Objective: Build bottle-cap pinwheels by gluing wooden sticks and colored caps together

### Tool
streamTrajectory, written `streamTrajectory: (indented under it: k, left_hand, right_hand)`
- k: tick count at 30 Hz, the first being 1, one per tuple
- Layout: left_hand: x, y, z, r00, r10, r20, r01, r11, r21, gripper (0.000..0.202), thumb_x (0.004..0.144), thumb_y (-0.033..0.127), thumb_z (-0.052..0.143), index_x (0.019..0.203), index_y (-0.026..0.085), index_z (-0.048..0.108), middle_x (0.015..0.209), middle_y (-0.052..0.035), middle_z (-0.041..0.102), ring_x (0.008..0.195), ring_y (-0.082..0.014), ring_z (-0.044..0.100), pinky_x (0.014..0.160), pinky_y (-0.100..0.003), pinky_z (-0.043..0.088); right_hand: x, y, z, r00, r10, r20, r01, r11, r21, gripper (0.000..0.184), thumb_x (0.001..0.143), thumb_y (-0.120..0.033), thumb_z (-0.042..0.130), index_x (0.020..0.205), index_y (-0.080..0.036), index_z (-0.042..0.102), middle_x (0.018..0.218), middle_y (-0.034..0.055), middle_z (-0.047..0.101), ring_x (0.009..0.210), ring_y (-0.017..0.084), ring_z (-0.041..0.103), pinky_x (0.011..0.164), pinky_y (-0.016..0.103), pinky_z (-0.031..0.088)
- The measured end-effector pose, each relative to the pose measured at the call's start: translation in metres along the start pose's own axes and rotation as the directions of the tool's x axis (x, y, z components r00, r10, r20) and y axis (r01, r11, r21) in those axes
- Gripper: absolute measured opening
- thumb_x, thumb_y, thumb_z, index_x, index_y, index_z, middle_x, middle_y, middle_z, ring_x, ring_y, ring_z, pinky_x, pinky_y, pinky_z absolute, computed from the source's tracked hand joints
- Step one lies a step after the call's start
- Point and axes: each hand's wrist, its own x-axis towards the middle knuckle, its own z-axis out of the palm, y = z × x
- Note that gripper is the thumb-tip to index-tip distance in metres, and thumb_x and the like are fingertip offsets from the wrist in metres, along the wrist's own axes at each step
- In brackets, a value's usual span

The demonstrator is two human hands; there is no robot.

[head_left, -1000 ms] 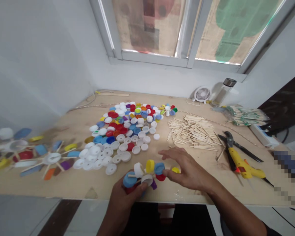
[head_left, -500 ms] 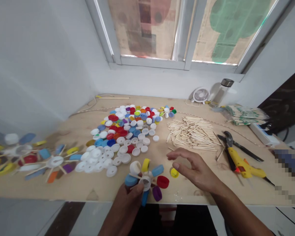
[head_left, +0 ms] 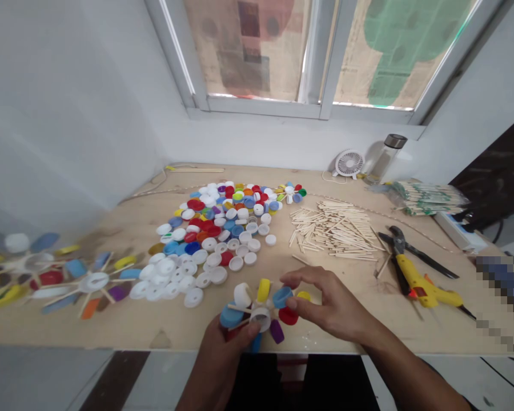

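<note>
In my left hand [head_left: 223,362] is a wheel of bottle caps, its white center cap [head_left: 260,319] under my thumb. Sticks run outward from that center to white, yellow, blue, red and purple caps. My right hand [head_left: 336,305] has its thumb and index finger closed around a light blue bottle cap [head_left: 281,297] on the wheel's right side. The red cap [head_left: 288,316] sits just below those fingers. A loose yellow cap [head_left: 304,295] lies on the table behind my right hand, partly hidden.
Many loose caps [head_left: 214,231] cover the table's middle, beside a pile of short sticks [head_left: 336,228]. Finished-looking cap wheels [head_left: 93,282] stand at left. A yellow glue gun [head_left: 424,282], black-handled pliers [head_left: 398,242], a small fan [head_left: 349,164] and a bottle [head_left: 388,157] are at right.
My right hand has moved left to the wheel and closed on its light blue cap. The wheel, in my left hand, has shifted slightly right and turned a little.
</note>
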Motion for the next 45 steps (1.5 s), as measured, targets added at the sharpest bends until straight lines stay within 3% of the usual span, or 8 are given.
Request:
streamTrajectory:
  k: [10,25,32,35,40,45]
  left_hand:
    - [0.000,0.000,0.001,1.000,-0.011,-0.006,0.012,1.000,0.006,0.038,0.051,0.032,0.083,0.085,0.018,0.074,0.079,-0.0050,0.077,0.086,-0.0291,0.069,0.087,-0.041,0.049]
    - [-0.001,0.005,0.004,0.999,0.002,0.045,-0.002,1.000,0.011,0.039,0.052,0.029,0.081,0.089,0.017,0.074,0.084,-0.0066,0.077,0.092,-0.0318,0.068,0.092,-0.044,0.046]
    - [-0.002,0.007,0.003,0.996,-0.018,0.087,0.017,1.000,0.016,0.038,0.052,0.031,0.082,0.087,0.016,0.074,0.085,-0.0081,0.077,0.087,-0.0312,0.069,0.084,-0.041,0.051]
    - [0.000,0.006,0.001,0.999,-0.023,0.049,0.022,0.999,0.027,0.041,0.050,0.032,0.084,0.086,0.016,0.074,0.085,-0.0085,0.077,0.088,-0.0315,0.070,0.082,-0.040,0.052]
    - [0.008,0.001,-0.012,0.998,-0.010,-0.069,0.012,1.000,0.028,0.048,0.045,0.036,0.086,0.087,0.016,0.073,0.089,-0.0091,0.077,0.091,-0.0329,0.069,0.084,-0.042,0.051]
    - [0.013,0.003,-0.021,0.998,-0.036,-0.044,0.035,0.999,-0.040,0.044,0.049,0.038,0.085,0.085,0.016,0.072,0.081,-0.0063,0.077,0.091,-0.0321,0.070,0.087,-0.043,0.051]
  right_hand:
    - [0.003,-0.001,0.004,1.000,-0.023,0.009,0.023,1.000,-0.006,0.021,0.084,-0.032,0.064,0.102,-0.022,0.070,0.100,0.0049,0.072,0.094,0.021,0.064,0.086,0.038,0.046]
    - [0.001,0.001,0.004,0.999,-0.041,0.003,0.041,0.999,-0.003,0.019,0.084,-0.032,0.064,0.099,-0.023,0.070,0.097,0.0046,0.072,0.090,0.020,0.065,0.084,0.037,0.047]
    - [-0.001,0.001,-0.005,0.999,-0.047,0.010,0.047,0.999,0.013,0.025,0.086,-0.036,0.064,0.107,-0.023,0.066,0.109,0.0045,0.069,0.103,0.021,0.062,0.092,0.038,0.045]
    - [0.000,0.001,-0.009,0.999,-0.042,0.002,0.042,0.999,0.020,0.026,0.087,-0.036,0.063,0.109,-0.023,0.065,0.108,0.0050,0.069,0.102,0.021,0.063,0.091,0.038,0.046]
    - [-0.003,0.017,-0.011,0.997,0.037,-0.063,-0.036,0.999,0.024,0.025,0.089,-0.035,0.058,0.108,-0.022,0.065,0.106,0.0067,0.070,0.099,0.022,0.065,0.087,0.038,0.051]
    - [-0.020,0.042,-0.014,0.995,0.053,-0.088,-0.070,0.978,-0.199,0.026,0.090,-0.037,0.054,0.106,-0.021,0.066,0.108,0.0070,0.069,0.103,0.025,0.063,0.090,0.043,0.048]
